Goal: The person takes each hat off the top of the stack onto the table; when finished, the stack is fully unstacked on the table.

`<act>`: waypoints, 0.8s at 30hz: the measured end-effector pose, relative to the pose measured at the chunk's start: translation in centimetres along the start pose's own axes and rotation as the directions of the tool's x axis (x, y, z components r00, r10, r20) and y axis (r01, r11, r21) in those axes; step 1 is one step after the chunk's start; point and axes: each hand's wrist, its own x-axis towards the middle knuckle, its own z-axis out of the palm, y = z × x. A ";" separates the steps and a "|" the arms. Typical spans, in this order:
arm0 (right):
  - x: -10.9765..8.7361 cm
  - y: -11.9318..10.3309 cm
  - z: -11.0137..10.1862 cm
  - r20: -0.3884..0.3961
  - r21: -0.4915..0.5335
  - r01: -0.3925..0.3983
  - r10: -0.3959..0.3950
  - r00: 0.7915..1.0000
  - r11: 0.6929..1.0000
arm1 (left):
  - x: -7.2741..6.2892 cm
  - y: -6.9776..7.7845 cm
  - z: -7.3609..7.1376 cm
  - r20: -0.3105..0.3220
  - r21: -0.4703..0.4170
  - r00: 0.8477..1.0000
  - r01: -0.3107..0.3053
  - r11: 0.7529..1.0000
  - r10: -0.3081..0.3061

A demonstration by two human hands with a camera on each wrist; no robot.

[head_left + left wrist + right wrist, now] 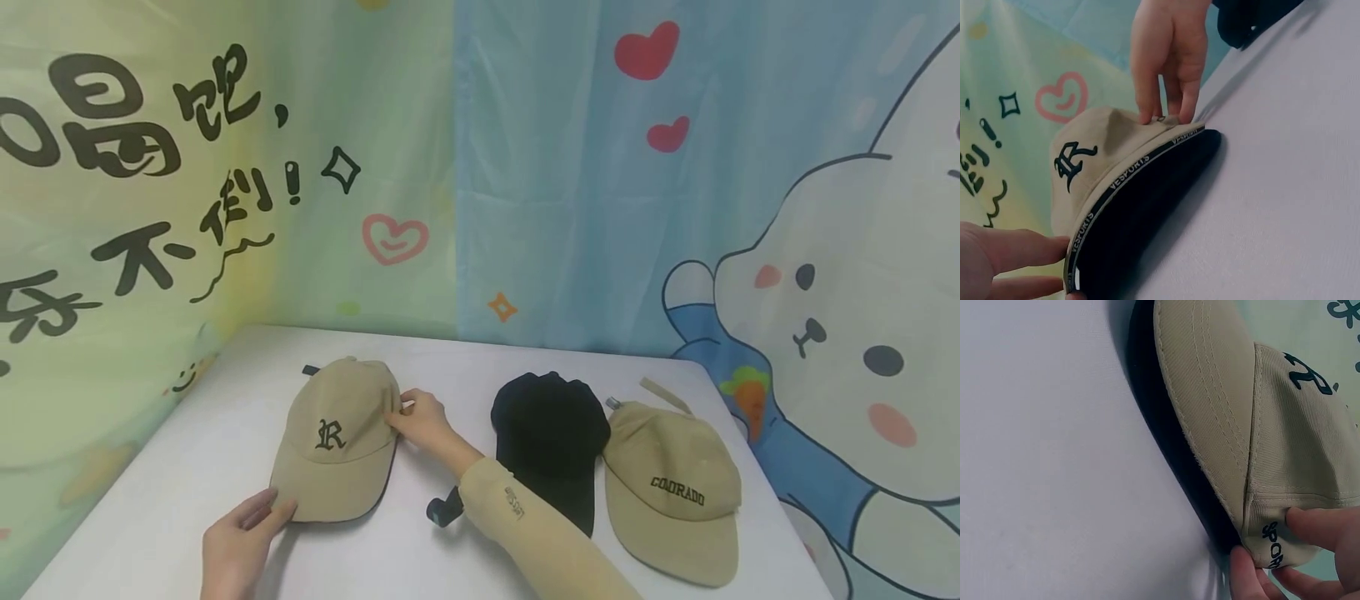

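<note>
A beige baseball cap point(352, 412) with a dark letter R on its front sits towards the left of the white table, its brim facing the front edge. My left hand point(243, 537) pinches the brim's left front corner between thumb and fingers. At the opposite side, my right hand point(431, 429) pinches the lower edge of the crown. In the left wrist view the beige cap point(1107, 140) shows lettered trim along the brim edge and a dark underside. The right wrist view shows the right hand point(1319, 547) gripping the cap beside embroidered letters.
To the right lie a black cap point(551, 425), partly behind the right forearm, and a beige COLORADO cap point(667, 467) touching or nearly touching it. A small black device point(446, 507) is beside the right sleeve. A printed curtain point(525, 167) hangs behind the table point(450, 367).
</note>
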 end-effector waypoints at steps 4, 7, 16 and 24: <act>0.2 0.3 0.0 -0.054 -0.004 0.014 -0.015 0.998 1.000 | 0.1 0.2 -0.1 -0.003 0.000 1.000 -0.003 1.000 0.003; 0.2 0.3 0.0 -0.086 0.003 0.034 -0.033 0.996 0.999 | 0.1 0.4 -0.1 -0.008 -0.029 1.000 -0.002 1.000 0.002; 0.1 -0.1 -0.7 -0.130 0.089 0.064 -0.052 0.990 0.994 | 0.0 0.9 -0.2 -0.015 -0.107 1.000 0.024 0.994 -0.026; 0.2 -0.3 -0.9 -0.170 0.175 0.052 -0.022 0.985 0.983 | -0.4 1.5 -0.2 -0.107 -0.063 0.994 -0.018 0.998 0.012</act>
